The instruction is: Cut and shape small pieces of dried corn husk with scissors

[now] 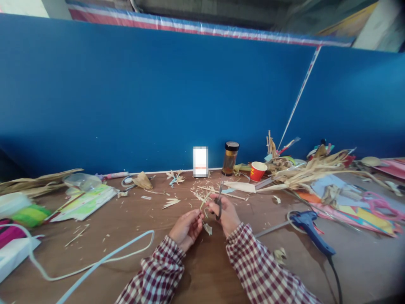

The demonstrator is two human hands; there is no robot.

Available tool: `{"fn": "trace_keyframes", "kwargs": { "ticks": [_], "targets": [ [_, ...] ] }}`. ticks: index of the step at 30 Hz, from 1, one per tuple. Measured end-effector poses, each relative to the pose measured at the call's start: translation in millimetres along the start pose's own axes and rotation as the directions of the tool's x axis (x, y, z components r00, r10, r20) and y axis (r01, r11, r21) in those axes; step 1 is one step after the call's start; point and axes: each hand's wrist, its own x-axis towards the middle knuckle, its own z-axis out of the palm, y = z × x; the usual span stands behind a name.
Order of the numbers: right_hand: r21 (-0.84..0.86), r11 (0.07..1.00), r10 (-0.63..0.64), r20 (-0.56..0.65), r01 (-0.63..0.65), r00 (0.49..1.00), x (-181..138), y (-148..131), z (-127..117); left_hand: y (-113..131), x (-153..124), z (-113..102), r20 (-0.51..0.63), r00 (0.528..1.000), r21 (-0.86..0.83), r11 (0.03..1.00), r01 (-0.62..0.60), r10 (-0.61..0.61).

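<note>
Both my hands are raised just above the brown table (196, 270), in checked red and white sleeves. My left hand (186, 228) pinches a small pale strip of dried husk (205, 202) between its fingertips. Scissors (218, 202) with dark handles are in my right hand (226, 215), their blades pointing up and away, right beside the husk strip. A small husk scrap (208, 229) hangs or lies just below, between the two hands. Cut husk bits (171, 203) are scattered on the table beyond them.
A blue glue gun (308, 226) lies to the right with its cord. Behind are a jar (230, 158), a red paper cup (257, 171) and a pile of dried husks (313, 169). Papers (84, 202), a white cable (95, 264) and bags lie left. A blue partition stands behind.
</note>
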Motion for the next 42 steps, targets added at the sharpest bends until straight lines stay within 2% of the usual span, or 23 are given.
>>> {"fn": "trace_keyframes", "kwargs": {
  "ticks": [6,11,15,18,23,29,37,42],
  "targets": [
    [-0.044,0.998,-0.051,0.041,0.053,0.998,1,5,-2,-10,-1,3,0.059,0.998,0.163,0.987,-0.006,-0.004],
    [-0.083,0.993,-0.077,0.049,0.081,0.996,0,5,-3,-13,-4,6,0.038,0.996,0.308,0.947,-0.093,0.086],
    [-0.092,0.995,-0.034,0.072,0.04,0.997,-2,4,-2,-14,-5,7,0.006,0.991,0.345,0.93,-0.127,0.133],
    [-0.08,0.997,-0.004,0.122,0.014,0.993,-3,3,-1,-14,-3,5,0.002,0.993,0.37,0.922,-0.114,0.122],
    [-0.103,0.995,0.021,0.113,-0.009,0.993,-2,3,-2,-13,-2,3,0.0,0.996,0.381,0.921,-0.084,0.09],
    [-0.11,0.992,-0.062,0.032,0.065,0.998,1,6,-5,-15,-2,3,-0.004,0.998,0.371,0.926,-0.064,0.07],
    [-0.093,0.991,-0.103,-0.016,0.101,0.995,3,6,-6,-15,-1,2,0.026,0.998,0.276,0.96,-0.055,0.05],
    [-0.125,0.988,-0.089,-0.014,0.086,0.996,4,7,-6,-16,-2,2,0.036,0.998,0.304,0.951,-0.052,0.043]
  ]
}}
